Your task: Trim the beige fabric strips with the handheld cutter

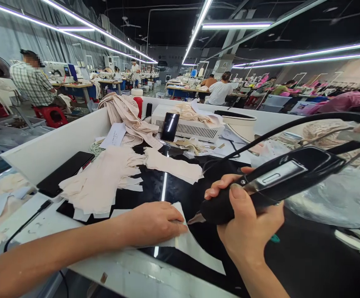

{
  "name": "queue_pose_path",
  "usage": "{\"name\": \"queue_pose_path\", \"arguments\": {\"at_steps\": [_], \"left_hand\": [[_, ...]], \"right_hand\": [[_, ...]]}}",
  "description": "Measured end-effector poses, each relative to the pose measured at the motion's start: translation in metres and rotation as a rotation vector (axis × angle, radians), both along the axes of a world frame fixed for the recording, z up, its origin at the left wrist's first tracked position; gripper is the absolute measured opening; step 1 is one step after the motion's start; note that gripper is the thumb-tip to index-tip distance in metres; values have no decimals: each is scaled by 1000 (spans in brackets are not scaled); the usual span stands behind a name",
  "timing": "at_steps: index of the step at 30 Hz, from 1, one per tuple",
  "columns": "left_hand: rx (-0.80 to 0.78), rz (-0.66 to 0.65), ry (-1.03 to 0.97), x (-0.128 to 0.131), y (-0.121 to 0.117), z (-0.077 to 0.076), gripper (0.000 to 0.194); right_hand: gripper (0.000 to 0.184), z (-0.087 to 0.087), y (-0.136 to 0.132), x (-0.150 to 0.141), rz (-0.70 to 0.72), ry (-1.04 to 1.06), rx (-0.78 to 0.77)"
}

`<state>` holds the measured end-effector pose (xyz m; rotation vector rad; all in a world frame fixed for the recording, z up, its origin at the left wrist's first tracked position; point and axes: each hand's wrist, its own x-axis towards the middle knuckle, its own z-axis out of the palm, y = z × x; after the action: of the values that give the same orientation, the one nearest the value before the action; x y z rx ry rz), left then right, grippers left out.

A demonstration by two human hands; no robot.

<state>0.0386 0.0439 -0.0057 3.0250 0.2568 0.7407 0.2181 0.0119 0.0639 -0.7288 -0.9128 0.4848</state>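
Note:
My right hand (250, 223) is wrapped around a black corded hand tool (276, 174) with a silver panel, which looks like a small iron. Its pointed metal tip (197, 218) is close to the edge of a white cut piece (198, 250) at the table's front. My left hand (158, 223) presses down on this piece, its fingers bent and close together at its upper part. Whether the piece is cloth or paper, I cannot tell. Beyond my left hand lies a stack of pale cut pieces (96, 178). A further pale strip (174, 163) lies beside it on the black tabletop (149, 188).
A black phone (66, 171) lies at the left; another phone (170, 126) leans against a white vented box (186, 124). Beige cloth (121, 111) is heaped behind. Clear plastic bags (332, 194) lie at the right. White boards (58, 149) edge the table. Several people sit at sewing tables beyond.

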Motion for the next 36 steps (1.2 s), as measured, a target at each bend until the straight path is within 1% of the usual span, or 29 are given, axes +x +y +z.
{"name": "queue_pose_path", "arguments": {"at_steps": [7,13,21,25,28,30,33,36], "left_hand": [[49,-6,-19,-2,-1,-6,20],[66,21,28,-4,-2,-7,19],[74,19,51,-4,-3,-5,17],[68,24,50,-7,-2,-4,15],[72,7,-2,-7,-4,0,17],[54,7,-36,-5,-9,5,20],[-41,23,-52,2,-19,12,23],[-116,38,-41,12,-30,14,23]], "right_hand": [[35,-3,-2,1,1,-37,-24],[40,1,-7,4,-11,-6,-11],[41,-2,-12,3,5,-50,-34],[39,4,-17,6,-12,-27,-32],[41,10,-26,11,-39,7,-31],[44,13,-33,15,-47,8,-45],[45,13,-45,21,-51,-26,-62],[44,10,-54,24,-59,-75,-52]]}}
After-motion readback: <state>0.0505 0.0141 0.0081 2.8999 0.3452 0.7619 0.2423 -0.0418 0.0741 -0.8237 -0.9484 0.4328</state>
